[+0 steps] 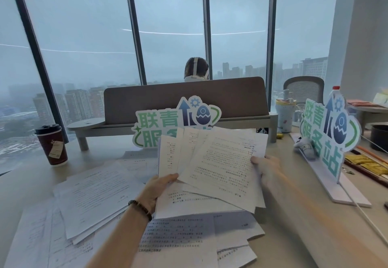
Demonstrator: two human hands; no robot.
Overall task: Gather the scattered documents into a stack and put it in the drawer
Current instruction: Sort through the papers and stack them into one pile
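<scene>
- A desk (294, 215) stands before tall windows (84, 37).
- The left hand (156, 188) and right hand (267, 168) each pinch an edge of a fanned sheaf (212, 162), raised between them.
- More papers (96, 200) lie scattered below and left of the left hand.
- A cup (52, 145) stands farther left.

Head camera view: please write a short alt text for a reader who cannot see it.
Both hands hold a fanned bunch of printed documents above a desk, the left hand pinching its lower edge and the right hand gripping its right side. More loose sheets lie scattered on the desk, a coffee cup standing far left.
</scene>
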